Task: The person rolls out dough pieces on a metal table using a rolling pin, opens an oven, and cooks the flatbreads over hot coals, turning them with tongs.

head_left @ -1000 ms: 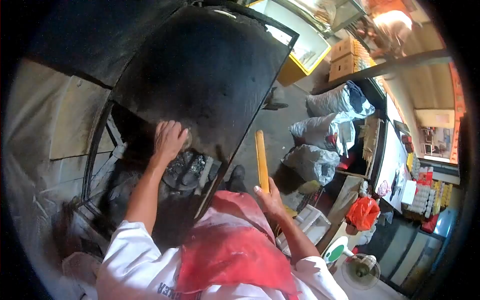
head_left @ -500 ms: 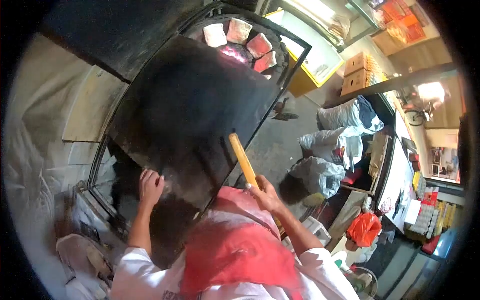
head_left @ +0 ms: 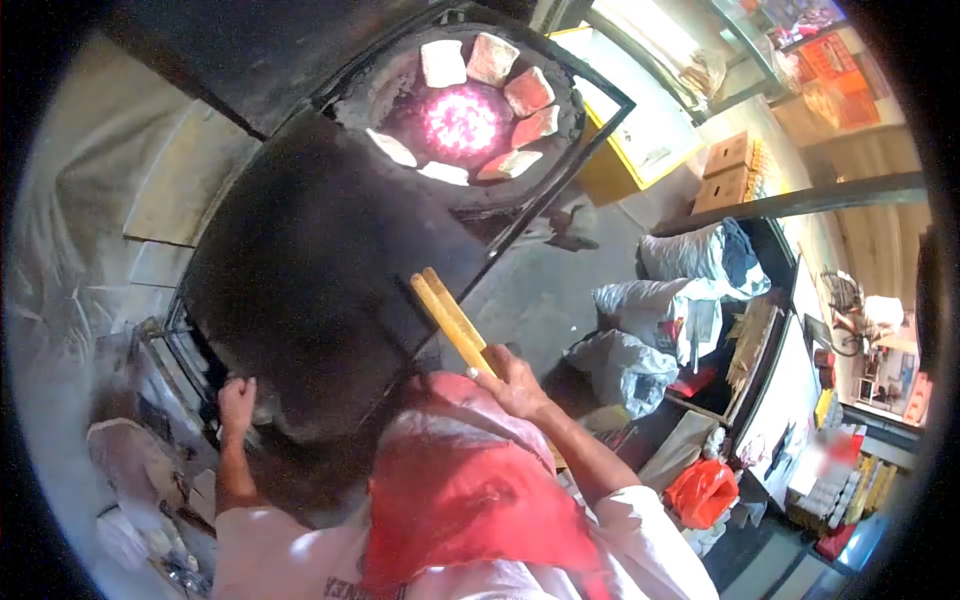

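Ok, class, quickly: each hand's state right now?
Left hand: curled closed at the black cover's edge; its hold is hidden.
Right hand: closed, holding yellow wooden sticks.

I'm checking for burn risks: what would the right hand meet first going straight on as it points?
Probably the dark cover, with the wooden sticks the right hand holds leading; how far below them it lies is unclear.

A wide flat black sheet [head_left: 300,270] lies on the near side of the round dark oven [head_left: 385,95]. Inside, flat pale slabs [head_left: 443,63] sit around glowing pink coals [head_left: 465,122]. The bare left hand [head_left: 237,403] is at the sheet's near left end. The bare right hand [head_left: 515,383], with yellow wooden sticks [head_left: 447,322] in it, is right of the sheet. Farther right are lumpy silver plastic sacks [head_left: 650,308].
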Available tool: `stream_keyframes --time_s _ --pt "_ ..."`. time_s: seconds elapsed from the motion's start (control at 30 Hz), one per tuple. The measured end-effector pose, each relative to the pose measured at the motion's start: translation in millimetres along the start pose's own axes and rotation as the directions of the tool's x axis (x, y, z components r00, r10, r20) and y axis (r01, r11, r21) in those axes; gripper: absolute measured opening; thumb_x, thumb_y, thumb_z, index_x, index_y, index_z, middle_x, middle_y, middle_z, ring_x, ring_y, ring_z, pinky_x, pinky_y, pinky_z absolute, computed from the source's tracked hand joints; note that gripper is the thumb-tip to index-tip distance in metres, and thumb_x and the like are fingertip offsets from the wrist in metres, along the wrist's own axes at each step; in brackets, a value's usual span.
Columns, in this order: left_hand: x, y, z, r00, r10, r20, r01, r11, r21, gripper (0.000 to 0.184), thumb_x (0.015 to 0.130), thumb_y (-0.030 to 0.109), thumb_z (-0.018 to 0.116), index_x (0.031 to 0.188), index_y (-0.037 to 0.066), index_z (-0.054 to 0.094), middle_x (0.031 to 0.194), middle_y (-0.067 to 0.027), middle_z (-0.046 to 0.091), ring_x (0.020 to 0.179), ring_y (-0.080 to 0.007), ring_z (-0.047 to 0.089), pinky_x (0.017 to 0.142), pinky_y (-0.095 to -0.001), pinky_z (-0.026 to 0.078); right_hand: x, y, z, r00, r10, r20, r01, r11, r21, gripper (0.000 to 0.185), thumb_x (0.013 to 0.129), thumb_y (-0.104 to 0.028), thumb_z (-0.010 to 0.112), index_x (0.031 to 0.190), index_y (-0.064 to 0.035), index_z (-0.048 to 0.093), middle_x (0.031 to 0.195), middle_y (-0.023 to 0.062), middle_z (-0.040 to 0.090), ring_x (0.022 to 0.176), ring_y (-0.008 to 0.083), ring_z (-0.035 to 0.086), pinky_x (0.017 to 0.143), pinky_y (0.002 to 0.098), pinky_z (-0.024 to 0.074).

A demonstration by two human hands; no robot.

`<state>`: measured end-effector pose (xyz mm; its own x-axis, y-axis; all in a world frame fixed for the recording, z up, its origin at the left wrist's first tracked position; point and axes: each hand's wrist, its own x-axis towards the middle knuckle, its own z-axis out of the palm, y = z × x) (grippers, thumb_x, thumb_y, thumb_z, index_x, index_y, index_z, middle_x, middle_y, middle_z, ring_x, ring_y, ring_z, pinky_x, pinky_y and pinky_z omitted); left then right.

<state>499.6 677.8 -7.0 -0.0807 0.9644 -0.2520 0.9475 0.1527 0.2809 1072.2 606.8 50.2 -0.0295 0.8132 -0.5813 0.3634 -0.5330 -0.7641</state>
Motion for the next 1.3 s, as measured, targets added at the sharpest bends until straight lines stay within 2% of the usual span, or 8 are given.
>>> stream_keyframes --time_s 0.33,0.57,0.63,0.9,1.0,1.1,1.2,1.3 --pt "-97 -39 103 0.728 -0.426 -0.537 0.348 0.905 -0.247 0.032 0.101 0.029 0.065 0.093 -0.001 0.057 0.083 -0.0097 0.057 0.075 -0.0268 0.055 0.073 -0.0431 0.047 -28 74 -109 0.987 -0.021 -0.16 0.02 1.0 -0.005 0.069 0.088 -0.045 0.077 0.129 0.0038 0.054 0.111 0.0266 0.068 0.103 0.0345 0.069 0.09 0.0451 0.0539" --pt "-274 48 191 0.833 -0.548 -0.079 0.38 0.67 -0.638 0.026 0.103 0.028 0.06 0.111 0.004 0.062 0.096 -0.0051 0.066 0.079 -0.0195 0.062 0.071 -0.0383 0.053 8 53 -145 0.979 -0.176 -0.103 0.162 0.978 -0.135 0.07 0.09 -0.043 0.074 0.136 0.0043 0.051 0.113 0.0269 0.066 0.099 0.0366 0.069 0.087 0.0458 0.0546" --pt "-315 -12 270 0.652 -0.685 0.326 0.471 0.028 -0.882 0.013 0.1 0.025 0.063 0.106 0.013 0.063 0.099 -0.0039 0.066 0.084 -0.0194 0.063 0.071 -0.0374 0.052 25 54 -142 0.963 -0.211 -0.166 0.179 0.966 -0.188 0.074 0.091 -0.047 0.074 0.139 0.0031 0.049 0.115 0.0274 0.066 0.1 0.0396 0.069 0.088 0.048 0.0549" --pt "-256 121 318 0.492 -0.459 0.74 0.842 0.466 -0.27 0.032 0.103 0.026 0.058 0.127 0.006 0.063 0.1 -0.0137 0.07 0.077 -0.025 0.067 0.063 -0.0407 0.055 86 -23 -192 0.924 -0.36 -0.13 0.165 0.681 -0.714 0.059 0.093 -0.047 0.072 0.133 -0.0071 0.053 0.101 0.0201 0.066 0.092 0.0416 0.068 0.077 0.0529 0.0554" --pt "-264 72 361 0.49 -0.243 0.837 0.872 0.144 -0.468 0.031 0.1 0.02 0.058 0.127 0.004 0.062 0.109 -0.0133 0.072 0.088 -0.027 0.072 0.071 -0.0435 0.06 122 -47 -236 0.923 -0.366 -0.117 0.019 0.348 -0.937 0.069 0.089 -0.04 0.077 0.143 -0.0078 0.05 0.113 0.0166 0.065 0.104 0.0356 0.065 0.086 0.0497 0.0525" --pt "-263 55 384 0.698 -0.02 0.716 0.679 0.336 -0.653 0.034 0.099 0.019 0.059 0.13 0.004 0.061 0.108 -0.0146 0.071 0.086 -0.0282 0.073 0.072 -0.0442 0.062 149 -81 -271 0.903 -0.427 -0.048 -0.021 0.068 -0.997 0.071 0.087 -0.037 0.077 0.146 -0.0075 0.05 0.117 0.0139 0.064 0.11 0.0326 0.063 0.092 0.0474 0.0478" --pt "-247 101 328 0.677 -0.09 0.731 0.724 -0.101 -0.683 0.035 0.099 0.022 0.06 0.13 0.004 0.061 0.108 -0.0166 0.071 0.09 -0.0302 0.073 0.072 -0.0434 0.062 172 -96 -292 0.829 -0.549 0.103 0.056 -0.101 -0.993 0.066 0.084 -0.026 0.075 0.143 -0.0064 0.055 0.12 0.0102 0.061 0.102 0.0279 0.06 0.084 0.0433 0.0465" --pt "-250 115 334 0.592 -0.208 0.779 0.78 -0.097 -0.619 0.035 0.1 0.021 0.06 0.13 0.004 0.06 0.109 -0.0178 0.071 0.089 -0.0315 0.073 0.072 -0.0432 0.063 194 -112 -296 0.905 -0.402 0.14 0.079 -0.165 -0.983 0.057 0.09 -0.02 0.065 0.143 -0.0033 0.052 0.123 0.0131 0.06 0.115 0.0308 0.057 0.089 0.0474 0.0454"
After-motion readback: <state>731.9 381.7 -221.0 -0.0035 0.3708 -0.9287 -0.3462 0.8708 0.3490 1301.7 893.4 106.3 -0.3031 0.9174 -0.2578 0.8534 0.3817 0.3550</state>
